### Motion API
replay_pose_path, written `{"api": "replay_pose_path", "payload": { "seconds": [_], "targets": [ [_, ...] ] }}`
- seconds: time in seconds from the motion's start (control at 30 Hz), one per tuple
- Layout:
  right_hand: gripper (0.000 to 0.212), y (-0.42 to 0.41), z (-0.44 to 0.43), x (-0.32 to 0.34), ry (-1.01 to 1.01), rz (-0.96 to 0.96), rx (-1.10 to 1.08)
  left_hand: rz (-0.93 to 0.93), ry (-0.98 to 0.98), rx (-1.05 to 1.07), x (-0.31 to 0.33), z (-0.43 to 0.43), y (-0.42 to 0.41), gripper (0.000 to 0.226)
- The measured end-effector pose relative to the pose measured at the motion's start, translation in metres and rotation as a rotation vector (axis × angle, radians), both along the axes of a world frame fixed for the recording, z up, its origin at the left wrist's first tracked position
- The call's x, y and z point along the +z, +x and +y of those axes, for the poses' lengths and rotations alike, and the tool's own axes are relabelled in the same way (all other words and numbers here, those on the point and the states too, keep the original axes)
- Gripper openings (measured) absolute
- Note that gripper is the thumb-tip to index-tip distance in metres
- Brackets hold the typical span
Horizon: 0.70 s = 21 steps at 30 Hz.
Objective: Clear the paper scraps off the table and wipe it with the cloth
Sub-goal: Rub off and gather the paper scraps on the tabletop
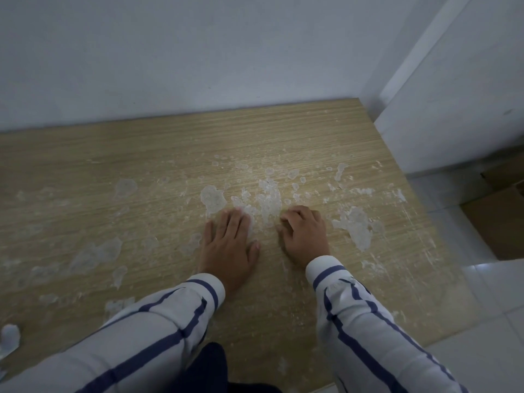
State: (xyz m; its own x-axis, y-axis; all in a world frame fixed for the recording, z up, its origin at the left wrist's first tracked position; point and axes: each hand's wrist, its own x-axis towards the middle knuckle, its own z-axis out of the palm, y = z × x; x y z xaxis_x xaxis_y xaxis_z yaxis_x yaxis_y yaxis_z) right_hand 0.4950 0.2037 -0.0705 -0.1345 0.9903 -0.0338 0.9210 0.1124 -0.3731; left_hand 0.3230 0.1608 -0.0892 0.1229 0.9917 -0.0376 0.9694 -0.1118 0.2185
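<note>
The left grip (228,242) lies flat, fingers straight and pressed on the surface (113,154), holding nothing. The right grip (304,234) is curled, its fingertips (285,219) dug down at the near edge of the big paper patch (269,199), with nothing visibly held. The paper scraps are stuck-down pale flakes: a ragged patch (354,228) lies right of the big one, and fainter smears (96,253) lie well to its left. I'd judge the clearing step is in hand and far from done. The next move calls for nails under the big patch's edge, peeling while the flat grip braces. A pale crumpled lump (10,336) sits far left of the patch; I cannot tell whether it is the cloth.
</note>
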Motion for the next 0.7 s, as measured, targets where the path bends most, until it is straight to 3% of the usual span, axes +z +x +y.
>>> {"api": "replay_pose_path", "payload": {
  "seconds": [0.3,0.43,0.5,0.6,0.7],
  "targets": [
    [0.041,-0.021,0.005,-0.001,0.032,-0.183,-0.076,0.011,-0.015,0.006,-0.002,0.000,0.000,0.060],
    [0.024,-0.021,0.009,-0.003,-0.031,-0.110,-0.169,0.006,-0.016,0.003,-0.003,0.001,0.000,0.061],
    [0.021,-0.020,0.012,-0.002,-0.045,-0.015,-0.260,0.006,-0.022,0.001,-0.004,0.001,0.000,0.061],
    [0.017,-0.021,0.015,0.007,-0.080,0.332,-0.442,0.003,-0.032,0.002,-0.004,0.000,-0.001,0.063],
    [0.034,-0.026,0.009,0.018,-0.133,0.519,-0.440,-0.029,-0.049,-0.011,0.001,0.001,-0.002,0.066]
  ]
}}
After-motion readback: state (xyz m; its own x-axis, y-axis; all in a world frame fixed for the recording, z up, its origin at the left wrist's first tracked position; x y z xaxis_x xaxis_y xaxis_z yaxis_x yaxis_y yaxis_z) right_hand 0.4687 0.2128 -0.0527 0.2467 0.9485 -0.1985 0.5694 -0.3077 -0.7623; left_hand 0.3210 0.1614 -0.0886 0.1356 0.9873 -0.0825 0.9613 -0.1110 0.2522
